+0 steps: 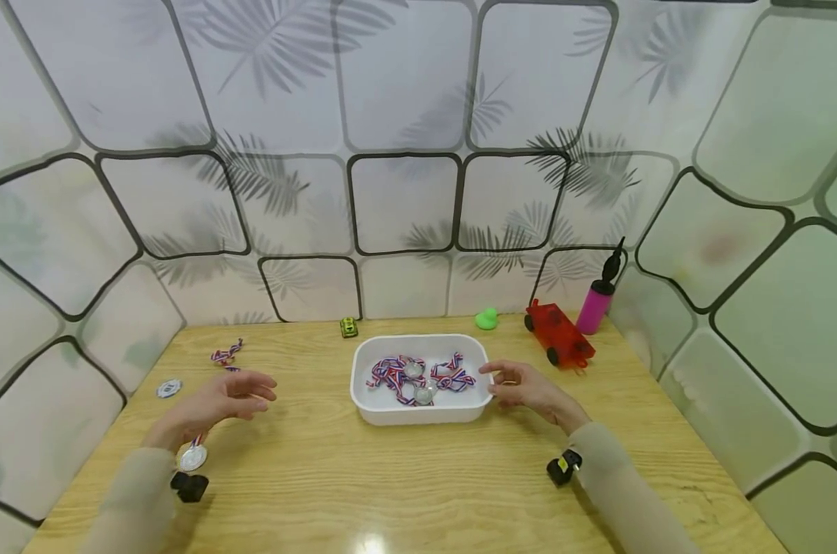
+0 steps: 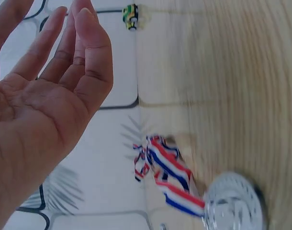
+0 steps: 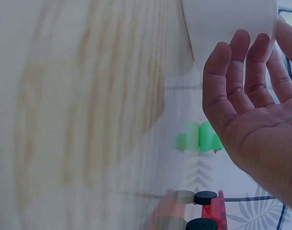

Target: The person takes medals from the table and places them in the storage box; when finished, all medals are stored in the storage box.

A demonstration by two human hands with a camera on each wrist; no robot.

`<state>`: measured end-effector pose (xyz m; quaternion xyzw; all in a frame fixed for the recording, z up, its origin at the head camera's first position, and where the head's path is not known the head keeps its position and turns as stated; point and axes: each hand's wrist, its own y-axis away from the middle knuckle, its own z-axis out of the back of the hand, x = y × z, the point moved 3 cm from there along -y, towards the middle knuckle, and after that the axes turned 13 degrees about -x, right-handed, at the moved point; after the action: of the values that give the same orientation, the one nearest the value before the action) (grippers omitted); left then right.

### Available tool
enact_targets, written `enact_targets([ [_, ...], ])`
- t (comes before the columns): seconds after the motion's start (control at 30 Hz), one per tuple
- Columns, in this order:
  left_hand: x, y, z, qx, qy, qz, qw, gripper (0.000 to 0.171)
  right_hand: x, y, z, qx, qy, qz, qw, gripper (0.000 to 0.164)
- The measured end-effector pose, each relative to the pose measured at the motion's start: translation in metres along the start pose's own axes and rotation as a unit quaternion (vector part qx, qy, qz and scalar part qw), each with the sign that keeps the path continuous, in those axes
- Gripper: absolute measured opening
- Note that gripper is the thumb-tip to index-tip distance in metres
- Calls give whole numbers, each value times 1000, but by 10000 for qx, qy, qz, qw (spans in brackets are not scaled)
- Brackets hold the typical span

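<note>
A white plastic tub (image 1: 421, 416) stands mid-table, holding silver medals (image 1: 424, 395) on red, white and blue striped ribbons (image 1: 391, 375). My right hand (image 1: 525, 391) holds the tub's right rim; in the right wrist view, its bent fingers (image 3: 239, 72) lie against the outer wall. At the left, my left hand (image 1: 218, 404) hovers above the table with loosely bent fingers and holds nothing. Below its wrist lies a silver medal (image 1: 193, 458), its ribbon partly hidden by the hand; the left wrist view shows a striped ribbon (image 2: 172, 167) beside the medal (image 2: 232, 203).
Another striped ribbon (image 1: 226, 355) and a round white-and-blue disc (image 1: 169, 388) lie far left. Along the back are a small yellow toy car (image 1: 348, 328), a green toy duck (image 1: 487, 318), a red toy vehicle (image 1: 559, 335) and a magenta hand pump (image 1: 594, 308). A patterned cloth surrounds the table.
</note>
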<state>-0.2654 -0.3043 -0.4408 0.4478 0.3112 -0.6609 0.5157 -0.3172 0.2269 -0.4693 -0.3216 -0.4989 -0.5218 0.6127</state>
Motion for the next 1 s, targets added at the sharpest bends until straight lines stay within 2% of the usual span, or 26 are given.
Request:
enact_targets([
  [0.3, 13, 17, 20, 108, -146, 280, 9994, 56, -2, -1, -1, -44, 35, -41, 10000, 50],
  [0.57, 24, 28, 36, 225, -209, 120, 9995, 51, -3, -2, 0, -92, -37, -91, 9999, 48],
  [0.9, 41, 45, 43, 475, -66, 154, 9987, 42, -3, -3, 0, -133, 11, -151, 9998, 49],
  [1.0, 45, 50, 46, 443, -256, 139, 9986, 40, -3, -2, 1, -115, 1, -123, 9999, 49],
])
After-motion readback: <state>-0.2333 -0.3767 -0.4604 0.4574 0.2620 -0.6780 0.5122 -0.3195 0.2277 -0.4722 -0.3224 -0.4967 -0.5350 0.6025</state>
